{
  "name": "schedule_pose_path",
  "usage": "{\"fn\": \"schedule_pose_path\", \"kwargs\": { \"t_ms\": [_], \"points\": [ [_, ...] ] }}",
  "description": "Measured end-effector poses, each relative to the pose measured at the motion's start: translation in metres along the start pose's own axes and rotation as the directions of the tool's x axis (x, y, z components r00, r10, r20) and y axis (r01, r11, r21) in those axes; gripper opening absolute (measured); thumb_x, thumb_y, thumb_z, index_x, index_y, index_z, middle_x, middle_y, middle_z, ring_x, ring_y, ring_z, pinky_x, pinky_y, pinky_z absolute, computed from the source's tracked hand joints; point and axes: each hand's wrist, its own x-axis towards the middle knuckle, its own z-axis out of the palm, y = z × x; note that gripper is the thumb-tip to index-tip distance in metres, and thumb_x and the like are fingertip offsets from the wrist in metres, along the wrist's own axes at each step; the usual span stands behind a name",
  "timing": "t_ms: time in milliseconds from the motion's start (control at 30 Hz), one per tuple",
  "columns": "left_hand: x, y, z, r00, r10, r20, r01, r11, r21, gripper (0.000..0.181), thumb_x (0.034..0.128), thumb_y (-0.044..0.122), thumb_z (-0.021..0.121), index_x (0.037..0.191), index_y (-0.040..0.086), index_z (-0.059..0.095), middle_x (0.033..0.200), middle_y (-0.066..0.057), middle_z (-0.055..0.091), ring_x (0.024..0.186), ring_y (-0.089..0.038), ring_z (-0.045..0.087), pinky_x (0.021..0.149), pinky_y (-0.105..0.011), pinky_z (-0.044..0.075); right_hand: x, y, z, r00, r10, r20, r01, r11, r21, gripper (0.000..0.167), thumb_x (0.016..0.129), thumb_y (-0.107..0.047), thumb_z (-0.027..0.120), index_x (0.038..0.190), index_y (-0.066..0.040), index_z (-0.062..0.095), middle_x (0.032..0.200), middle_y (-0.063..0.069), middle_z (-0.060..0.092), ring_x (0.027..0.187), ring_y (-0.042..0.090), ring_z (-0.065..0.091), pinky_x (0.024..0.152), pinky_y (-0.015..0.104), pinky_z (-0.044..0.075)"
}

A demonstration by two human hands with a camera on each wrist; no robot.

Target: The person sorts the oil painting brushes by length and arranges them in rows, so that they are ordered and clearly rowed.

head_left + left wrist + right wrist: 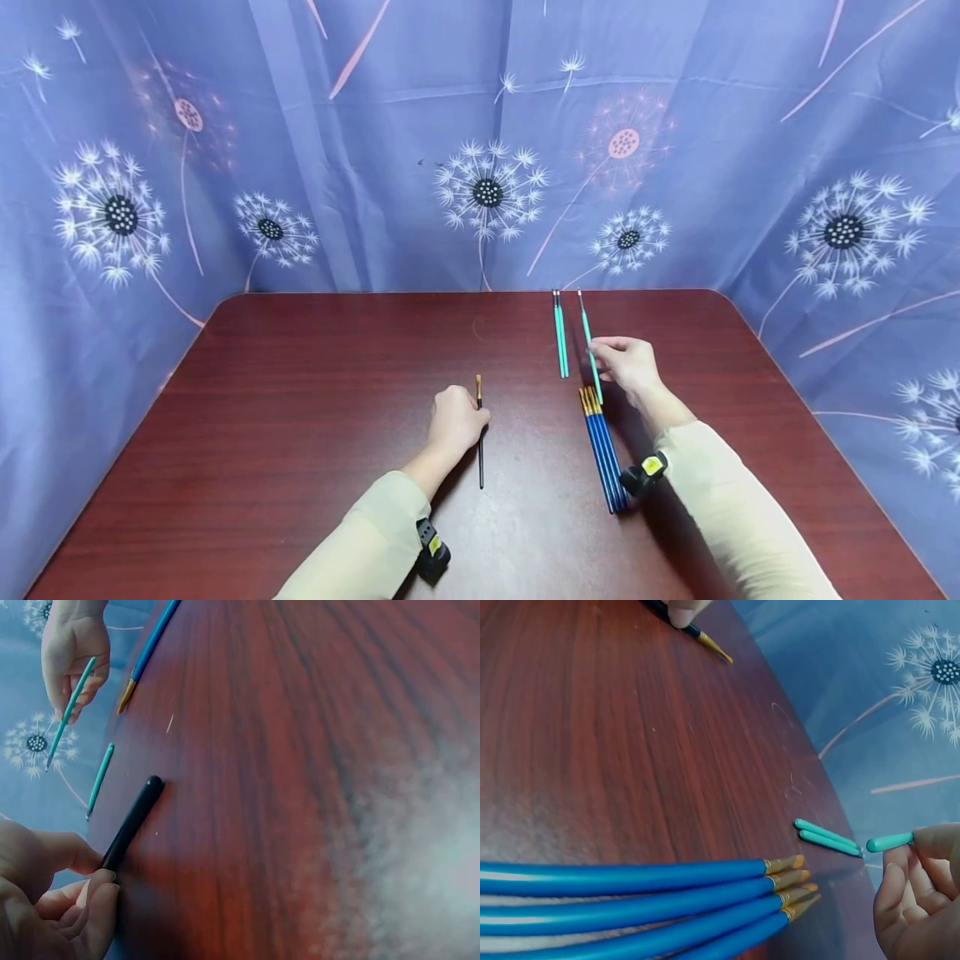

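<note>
My left hand pinches a black paintbrush with a gold ferrule, its tip pointing to the back of the table. In the left wrist view the rounded end of its black handle sticks out past the thumb and fingers. A mint-green paintbrush is held between thumb and fingers of my right hand, tilted above the table. Two more mint-green brushes lie side by side left of that hand. Several blue paintbrushes lie in a row just below it, gold tips toward the back.
All this is on a dark red-brown wooden table. A blue curtain with dandelion prints hangs behind the table's back edge and at both sides. The right wrist's camera is close to the blue brushes' handle ends.
</note>
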Motion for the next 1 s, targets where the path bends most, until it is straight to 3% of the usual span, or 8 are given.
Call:
{"fn": "schedule_pose_path", "kwargs": {
  "t_ms": [300, 667, 1000],
  "points": [
    [0.003, -0.001, -0.002, 1.000, -0.001, 0.012, 0.001, 1.000, -0.009, 0.015, 0.0714, 0.014, 0.069, 0.057, 0.012, 0.064, 0.059, 0.002, 0.064, 0.059, -0.014, 0.056, 0.060, -0.031, 0.051, 0.012, -0.002, -0.001, 1.000, 0.009, -0.007, -0.009, 1.000, -0.019, 0.038, 0.091, -0.017, 0.061, 0.120, 0.007, 0.059, 0.060, -0.014, 0.061, 0.059, 0.003, 0.059, 0.053, 0.020, 0.054],
    [0.003, -0.003, 0.001, 1.000, 0.011, 0.002, -0.011, 1.000, -0.012, 0.013, 0.0707, 0.016, 0.070, 0.060, 0.013, 0.064, 0.063, 0.001, 0.065, 0.061, -0.016, 0.059, 0.061, -0.031, 0.052, 0.026, -0.002, -0.003, 1.000, 0.010, 0.010, -0.010, 0.999, 0.031, 0.034, 0.089, -0.014, 0.062, 0.115, 0.009, 0.061, 0.060, -0.010, 0.062, 0.054, 0.002, 0.059, 0.051, 0.020, 0.054],
    [-0.001, -0.007, 0.000, 1.000, 0.010, -0.007, -0.010, 0.998, -0.062, 0.009, 0.0743, 0.014, 0.070, 0.067, 0.011, 0.067, 0.072, -0.001, 0.069, 0.064, -0.015, 0.063, 0.064, -0.031, 0.054, 0.046, 0.001, 0.006, 0.997, 0.069, 0.025, -0.068, 0.996, -0.063, 0.037, 0.091, -0.015, 0.060, 0.122, 0.007, 0.058, 0.065, -0.012, 0.062, 0.058, 0.003, 0.060, 0.055, 0.022, 0.055]
  ]
}}
